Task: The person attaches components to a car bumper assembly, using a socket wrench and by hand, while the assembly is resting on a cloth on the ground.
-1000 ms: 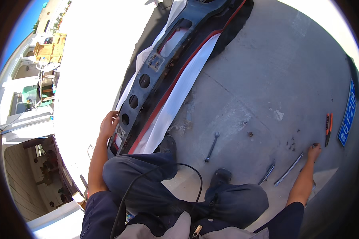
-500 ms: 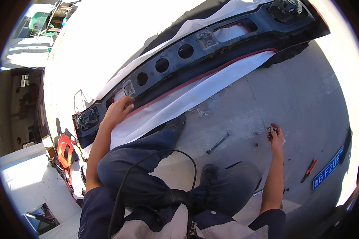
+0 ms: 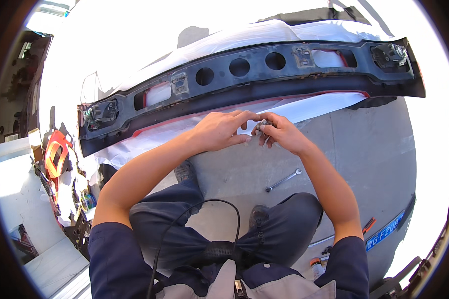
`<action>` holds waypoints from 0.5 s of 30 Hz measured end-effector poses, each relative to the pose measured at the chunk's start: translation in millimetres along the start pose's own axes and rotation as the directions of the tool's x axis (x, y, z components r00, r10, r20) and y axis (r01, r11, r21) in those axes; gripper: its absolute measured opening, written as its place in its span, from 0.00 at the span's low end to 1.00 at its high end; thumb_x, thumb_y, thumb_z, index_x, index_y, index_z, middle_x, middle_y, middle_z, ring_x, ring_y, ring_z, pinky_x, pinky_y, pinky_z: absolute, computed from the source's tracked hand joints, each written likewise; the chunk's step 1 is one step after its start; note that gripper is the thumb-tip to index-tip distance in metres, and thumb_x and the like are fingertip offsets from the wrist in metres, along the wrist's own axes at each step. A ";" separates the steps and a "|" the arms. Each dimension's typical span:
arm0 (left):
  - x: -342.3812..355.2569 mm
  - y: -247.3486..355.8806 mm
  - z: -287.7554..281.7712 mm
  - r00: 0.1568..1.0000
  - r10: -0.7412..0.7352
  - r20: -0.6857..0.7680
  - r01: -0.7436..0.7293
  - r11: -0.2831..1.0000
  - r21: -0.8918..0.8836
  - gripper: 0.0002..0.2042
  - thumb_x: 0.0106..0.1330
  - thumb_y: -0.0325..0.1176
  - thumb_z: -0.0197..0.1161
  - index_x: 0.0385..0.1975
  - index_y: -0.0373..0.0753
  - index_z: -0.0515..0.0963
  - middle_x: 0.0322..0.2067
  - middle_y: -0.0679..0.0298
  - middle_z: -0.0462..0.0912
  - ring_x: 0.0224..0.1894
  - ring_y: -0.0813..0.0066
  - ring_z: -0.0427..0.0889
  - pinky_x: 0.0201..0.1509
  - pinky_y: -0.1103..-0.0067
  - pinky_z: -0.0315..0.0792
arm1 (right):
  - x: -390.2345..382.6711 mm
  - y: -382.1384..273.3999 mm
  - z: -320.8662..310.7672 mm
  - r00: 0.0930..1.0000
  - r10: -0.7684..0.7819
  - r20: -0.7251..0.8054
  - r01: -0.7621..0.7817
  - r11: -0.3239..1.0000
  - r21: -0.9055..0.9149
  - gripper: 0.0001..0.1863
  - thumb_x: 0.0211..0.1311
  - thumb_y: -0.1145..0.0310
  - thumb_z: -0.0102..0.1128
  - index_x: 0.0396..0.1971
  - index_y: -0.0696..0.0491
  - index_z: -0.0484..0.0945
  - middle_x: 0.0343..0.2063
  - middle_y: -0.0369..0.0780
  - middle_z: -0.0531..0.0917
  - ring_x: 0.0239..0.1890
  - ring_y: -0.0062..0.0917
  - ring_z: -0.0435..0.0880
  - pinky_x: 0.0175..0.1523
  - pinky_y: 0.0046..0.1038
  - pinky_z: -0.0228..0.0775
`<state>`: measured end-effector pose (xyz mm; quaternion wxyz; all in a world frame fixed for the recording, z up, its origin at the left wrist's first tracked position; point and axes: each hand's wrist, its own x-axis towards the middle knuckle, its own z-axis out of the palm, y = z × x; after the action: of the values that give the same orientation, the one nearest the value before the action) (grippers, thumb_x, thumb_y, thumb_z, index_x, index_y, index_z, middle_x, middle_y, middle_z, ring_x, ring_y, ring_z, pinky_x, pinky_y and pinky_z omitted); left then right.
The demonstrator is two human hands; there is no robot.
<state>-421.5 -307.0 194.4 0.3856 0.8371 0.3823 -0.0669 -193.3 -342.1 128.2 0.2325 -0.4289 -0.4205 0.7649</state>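
My right hand (image 3: 283, 134) is closed around several small greyish metal fasteners (image 3: 262, 126), which look like nuts or bolts. Close on its left, my left hand (image 3: 221, 131) has its thumb and fingers apart, and its fingertips reach the fingers of the right hand. I see nothing held in the left one. Beyond both hands stretches a long dark vehicle bumper (image 3: 219, 91), its back side up, with round holes, brackets and a lamp fitted at each end. Part of the white sheet (image 3: 304, 110) under it shows along its near edge.
On the grey concrete floor (image 3: 379, 144) a combination wrench (image 3: 283, 180) lies in front of my right knee. Farther right are an orange-handled tool (image 3: 368, 225) and a blue plate (image 3: 385, 231). A spray can (image 3: 316, 268) stands by my right side. An orange-red part (image 3: 59, 153) is at the left.
My left hand has left the bumper, and my right hand has come in from the right with the fasteners. The two now meet in front of me. The view has turned.
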 end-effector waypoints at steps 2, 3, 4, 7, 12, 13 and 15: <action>12.9 -7.1 13.0 0.981 0.145 -0.130 -0.146 0.989 0.003 0.25 0.61 0.43 0.67 0.55 0.42 0.69 0.36 0.60 0.83 0.36 0.60 0.85 0.39 0.69 0.76 | 7.9 -1.4 12.5 0.998 0.058 0.013 -0.059 0.995 0.077 0.16 0.72 0.69 0.46 0.55 0.60 0.70 0.40 0.42 0.81 0.38 0.23 0.84 0.37 0.25 0.78; 18.9 -10.6 15.7 0.983 0.157 -0.099 -0.155 0.988 0.026 0.24 0.60 0.43 0.68 0.53 0.42 0.70 0.35 0.59 0.83 0.35 0.59 0.84 0.38 0.69 0.76 | 10.5 -0.6 17.7 0.996 0.088 -0.003 -0.087 0.987 0.133 0.16 0.72 0.69 0.46 0.54 0.60 0.70 0.40 0.42 0.81 0.38 0.24 0.84 0.38 0.26 0.79; 24.6 -14.4 17.3 0.984 0.168 -0.066 -0.165 0.985 0.049 0.24 0.58 0.43 0.69 0.51 0.41 0.70 0.34 0.59 0.83 0.35 0.59 0.84 0.36 0.69 0.76 | 12.5 0.7 22.3 0.993 0.118 -0.018 -0.113 0.975 0.189 0.16 0.72 0.69 0.46 0.54 0.60 0.70 0.40 0.42 0.81 0.38 0.25 0.84 0.39 0.27 0.80; 43.5 -30.9 18.4 0.966 0.259 0.026 -0.260 0.965 0.043 0.21 0.57 0.43 0.70 0.45 0.41 0.70 0.32 0.59 0.83 0.34 0.58 0.84 0.33 0.68 0.76 | 14.9 15.4 22.6 0.980 0.177 -0.086 -0.151 0.956 0.253 0.15 0.72 0.70 0.47 0.54 0.60 0.71 0.42 0.42 0.80 0.41 0.25 0.83 0.43 0.29 0.81; 65.0 -70.1 20.7 0.908 0.358 0.216 -0.354 0.934 -0.058 0.18 0.57 0.42 0.67 0.39 0.38 0.71 0.28 0.59 0.84 0.31 0.56 0.84 0.33 0.66 0.76 | 22.7 35.2 30.7 0.971 0.221 -0.090 -0.192 0.946 0.260 0.15 0.72 0.68 0.49 0.53 0.59 0.71 0.41 0.41 0.80 0.41 0.24 0.81 0.45 0.29 0.79; 69.4 -78.4 20.3 0.878 0.403 0.258 -0.400 0.914 -0.068 0.18 0.60 0.44 0.66 0.39 0.39 0.70 0.27 0.60 0.83 0.30 0.56 0.83 0.32 0.66 0.74 | 25.2 37.1 34.5 0.967 0.238 -0.087 -0.210 0.946 0.249 0.15 0.72 0.67 0.49 0.53 0.59 0.71 0.40 0.41 0.80 0.41 0.24 0.81 0.45 0.28 0.78; 78.3 -89.8 18.0 0.844 0.436 0.312 -0.411 0.900 -0.144 0.17 0.60 0.44 0.66 0.38 0.38 0.71 0.27 0.60 0.83 0.30 0.57 0.84 0.32 0.67 0.74 | 30.2 37.4 42.4 0.960 0.258 -0.112 -0.219 0.936 0.276 0.16 0.73 0.65 0.49 0.53 0.59 0.72 0.39 0.39 0.79 0.38 0.23 0.80 0.43 0.27 0.76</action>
<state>-425.5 -236.6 96.7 0.4801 0.8624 0.1184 -0.1086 -245.1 -359.5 94.6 0.2225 -0.4974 -0.2427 0.8026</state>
